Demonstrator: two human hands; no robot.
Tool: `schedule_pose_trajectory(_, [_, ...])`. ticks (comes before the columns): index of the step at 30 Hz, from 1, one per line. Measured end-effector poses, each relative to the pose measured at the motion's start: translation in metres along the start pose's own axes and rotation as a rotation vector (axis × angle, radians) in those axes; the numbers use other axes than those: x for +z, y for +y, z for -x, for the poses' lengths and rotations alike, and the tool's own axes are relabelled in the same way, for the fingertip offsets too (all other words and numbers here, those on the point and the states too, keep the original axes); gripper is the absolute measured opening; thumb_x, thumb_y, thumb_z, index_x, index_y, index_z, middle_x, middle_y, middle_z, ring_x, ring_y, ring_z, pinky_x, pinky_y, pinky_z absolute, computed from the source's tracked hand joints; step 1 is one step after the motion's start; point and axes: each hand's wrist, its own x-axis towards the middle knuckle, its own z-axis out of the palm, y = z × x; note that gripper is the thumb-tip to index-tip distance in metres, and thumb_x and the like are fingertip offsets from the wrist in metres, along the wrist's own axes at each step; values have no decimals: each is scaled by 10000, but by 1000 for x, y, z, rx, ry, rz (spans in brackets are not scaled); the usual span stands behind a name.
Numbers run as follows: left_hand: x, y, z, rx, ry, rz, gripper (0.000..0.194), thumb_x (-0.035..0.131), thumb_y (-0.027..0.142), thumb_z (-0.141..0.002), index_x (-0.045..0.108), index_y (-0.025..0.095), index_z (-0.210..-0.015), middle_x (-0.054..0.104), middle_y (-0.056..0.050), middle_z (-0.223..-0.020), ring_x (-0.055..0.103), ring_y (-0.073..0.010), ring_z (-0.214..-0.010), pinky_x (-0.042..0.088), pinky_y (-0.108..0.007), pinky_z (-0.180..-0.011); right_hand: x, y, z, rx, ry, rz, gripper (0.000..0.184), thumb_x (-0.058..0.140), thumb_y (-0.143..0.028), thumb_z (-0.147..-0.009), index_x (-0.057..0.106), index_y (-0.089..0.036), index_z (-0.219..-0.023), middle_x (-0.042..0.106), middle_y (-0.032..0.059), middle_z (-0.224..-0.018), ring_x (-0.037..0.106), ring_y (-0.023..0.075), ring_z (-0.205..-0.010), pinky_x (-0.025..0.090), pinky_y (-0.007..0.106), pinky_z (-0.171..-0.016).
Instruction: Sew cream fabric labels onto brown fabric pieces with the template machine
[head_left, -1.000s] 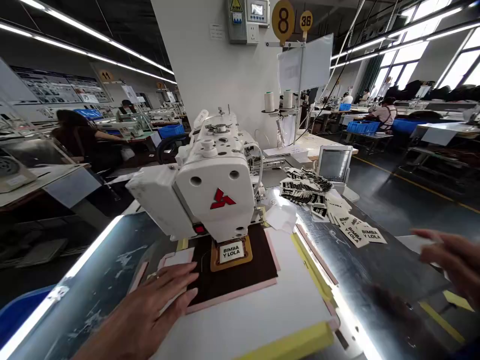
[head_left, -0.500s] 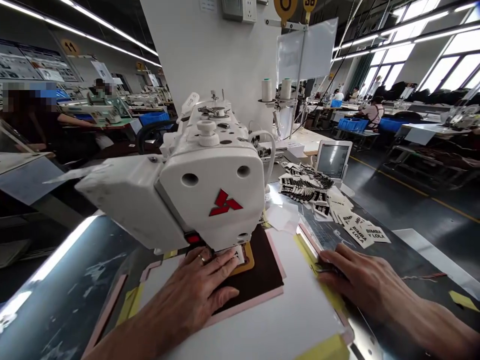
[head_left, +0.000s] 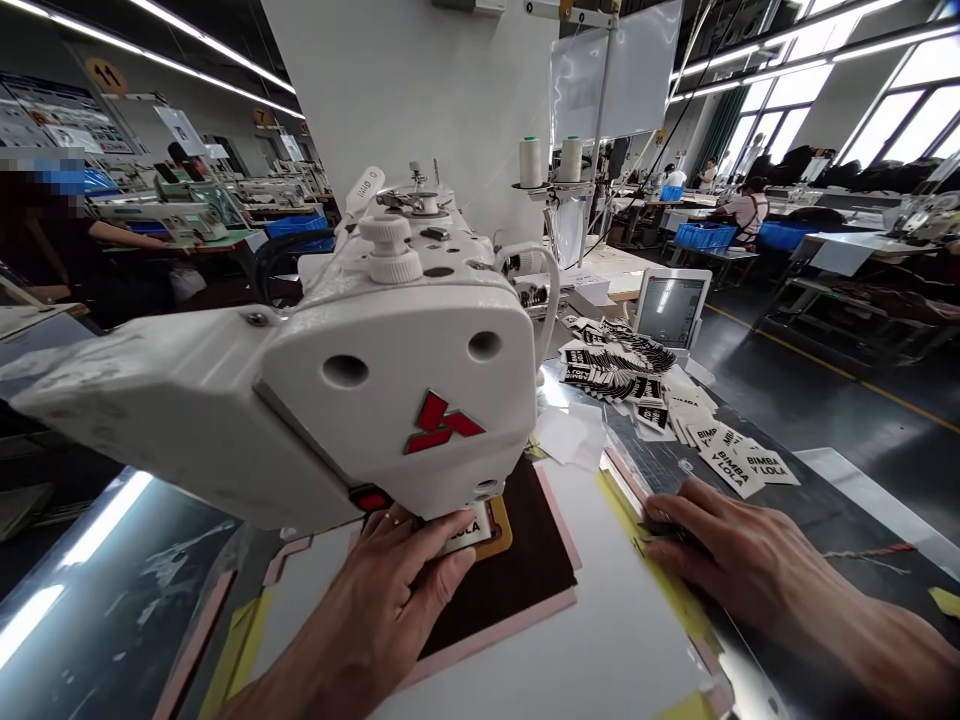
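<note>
My left hand (head_left: 390, 595) reaches under the head of a white sewing machine (head_left: 465, 330). Its fingers lie stretched out on a white label (head_left: 474, 530) with black letters, their tips partly hidden by the machine. Around the label runs a yellow-orange frame (head_left: 501, 535), which sits on a dark brown fabric piece (head_left: 532, 560) with pink strips along its edges. My right hand (head_left: 750, 575) rests at the right edge of the white template sheet (head_left: 600, 610), beside its yellow tape. Its fingers are curled round a small dark object, mostly hidden.
Right of the machine lie a heap of black-and-white labels (head_left: 615, 365) and loose labels (head_left: 742, 465). A tablet-like screen (head_left: 673, 308) stands behind them. White paper scraps (head_left: 570, 435) lie near the machine. Thread cones (head_left: 531, 163) stand at the back; other people sit at distant machines.
My left thumb has drawn in towards the index finger, and more of the label's lettering shows. The right hand stays at the sheet's edge. The view has come closer to the machine.
</note>
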Motion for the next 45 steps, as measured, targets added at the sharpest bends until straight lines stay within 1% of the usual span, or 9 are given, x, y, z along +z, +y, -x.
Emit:
schedule_pose_trajectory(3, [-2, -3, 5, -41, -28, 53, 369, 505, 576, -1106, 708, 409, -1365, 745, 23, -1377, 695, -260, -1272, 619, -356, -993, 1, -1, 4, 11, 13, -30, 353, 399, -536, -1163, 630, -317, -1316, 628, 30, -1046, 707, 199, -757, 523, 337, -620])
schedule_pose_trajectory(9, [-12, -27, 12, 21, -89, 105, 310, 570, 501, -1091, 707, 361, -1333, 766, -8, -1198, 728, -217, -1110, 612, -271, -898, 0, 0, 10, 26, 22, -57, 344, 424, -558, -1155, 620, -337, -1332, 655, 37, -1112, 730, 207, -821, 566, 352, -662])
schedule_pose_trajectory(12, [-16, -27, 10, 78, -104, 68, 265, 559, 471, -1101, 719, 371, -1288, 764, 5, -1172, 718, -206, -1091, 596, -267, -887, 0, 2, 12, 2, 67, -46, 350, 446, -566, -1148, 623, -333, -1341, 670, 46, -1144, 739, 212, -860, 586, 353, -673])
schedule_pose_trajectory(18, [-9, -9, 0, 208, 47, -30, 258, 509, 385, -1123, 735, 304, -1215, 774, -27, -1110, 731, -207, -994, 576, -283, -838, -8, -1, 11, -94, 151, -39, 320, 504, -483, -1144, 636, -284, -1356, 687, 91, -1307, 714, 280, -1086, 624, 453, -864])
schedule_pose_trajectory(21, [-5, -8, -1, 256, 88, -90, 264, 525, 344, -1115, 719, 287, -1284, 780, -49, -1168, 736, -226, -1044, 577, -305, -866, -16, -18, 0, -196, 161, -82, 272, 484, -371, -1152, 666, -241, -1306, 718, 106, -1277, 708, 287, -1081, 616, 464, -866])
schedule_pose_trajectory(26, [-2, -16, -1, 366, 7, -272, 405, 542, 380, -1111, 616, 301, -1501, 728, -28, -1436, 716, -270, -1248, 516, -428, -1094, -22, -62, -37, -459, 125, -189, 253, 520, -304, -1146, 672, -199, -1319, 732, 108, -1324, 673, 278, -1198, 570, 447, -998])
schedule_pose_trajectory(32, [0, -13, -6, 439, -29, -378, 434, 472, 397, -1138, 587, 271, -1538, 691, -6, -1491, 755, -264, -1174, 517, -431, -1026, -7, -96, -89, -676, 66, -207, 355, 483, -413, -1175, 683, -151, -1309, 706, 128, -1394, 606, 282, -1301, 485, 461, -1089])
schedule_pose_trajectory(38, [-5, -13, -9, 480, -25, -375, 440, 469, 389, -1141, 589, 232, -1533, 681, -3, -1502, 754, -225, -1193, 549, -371, -987, 9, -99, -104, -708, 31, -221, 400, 470, -469, -1176, 667, -150, -1318, 696, 123, -1396, 545, 268, -1348, 398, 454, -1160])
schedule_pose_trajectory(45, [-3, -20, -5, 451, -80, -348, 519, 545, 405, -1115, 500, 282, -1617, 623, 9, -1568, 704, -241, -1296, 540, -368, -1037, 14, -102, -103, -639, 8, -281, 560, 509, -620, -1117, 651, -142, -1372, 668, 139, -1298, 559, 284, -1214, 447, 469, -1102])
